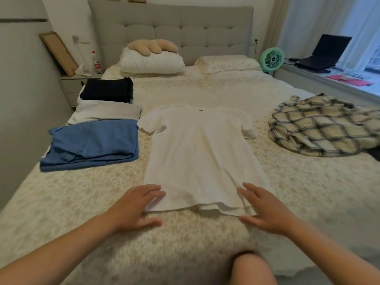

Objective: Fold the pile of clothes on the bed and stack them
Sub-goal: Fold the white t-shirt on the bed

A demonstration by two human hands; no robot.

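A white T-shirt (pixel 198 153) lies spread flat on the bed (pixel 205 233), collar toward the headboard and hem toward me. My left hand (pixel 136 204) rests with spread fingers at the hem's left corner. My right hand (pixel 265 209) rests the same way at the hem's right corner. Neither hand grips the cloth. To the left lie a folded blue garment (pixel 92 147), a folded light grey one (pixel 107 112) and a folded black one (pixel 108 89). An unfolded plaid shirt (pixel 322 128) sits crumpled at the right.
Pillows and a rolled white duvet (pixel 152 62) lie at the headboard. A nightstand (pixel 76 85) with a bottle stands at the left. A green fan (pixel 271 58) and a laptop (pixel 322 54) sit on the window sill at the right. My knee (pixel 253 270) shows at the bottom.
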